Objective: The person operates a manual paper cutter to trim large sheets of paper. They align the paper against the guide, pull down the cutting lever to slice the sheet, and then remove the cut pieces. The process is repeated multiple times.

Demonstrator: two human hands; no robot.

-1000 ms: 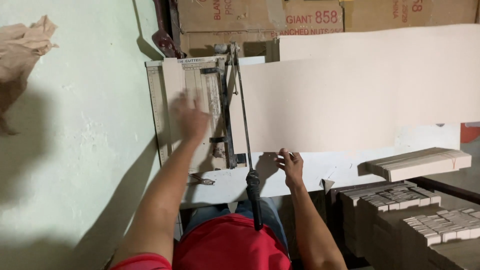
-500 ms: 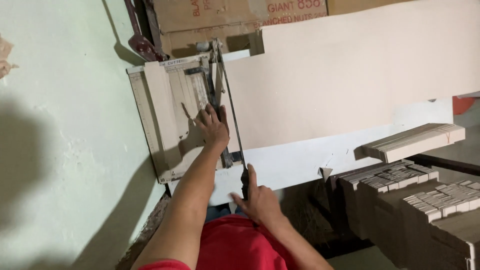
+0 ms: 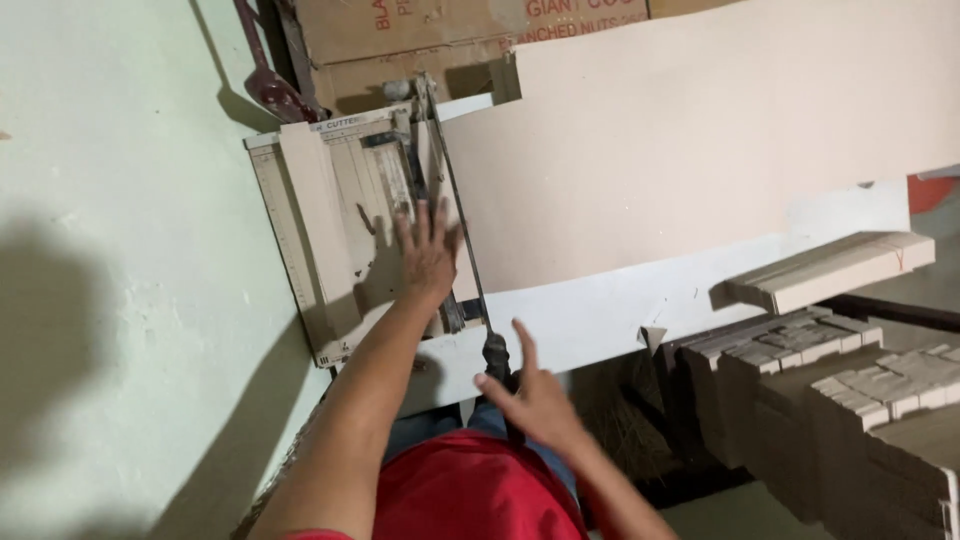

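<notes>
A paper cutter (image 3: 320,230) with a ruled beige base lies on a white table (image 3: 620,310) against the wall. Its long blade arm (image 3: 452,200) is down along the base's right edge. A large beige card sheet (image 3: 700,150) stretches from the blade to the right. My left hand (image 3: 428,250) lies flat, fingers spread, on the cutter beside the blade, at the sheet's edge. My right hand (image 3: 532,392) rests against the arm's black handle (image 3: 497,352) with thumb and forefinger apart. A cut beige strip (image 3: 315,200) lies on the left of the base.
A pale green wall (image 3: 120,250) closes the left side. Brown cardboard boxes (image 3: 420,30) stand behind the cutter. A stack of long card strips (image 3: 830,270) sits on the table's right end, with several stacks of small cut pieces (image 3: 860,390) below it.
My left hand moved from the middle of the base to the blade side. My right hand left the sheet's front edge, came to the handle, and has now loosened its fingers; the blade arm is down.
</notes>
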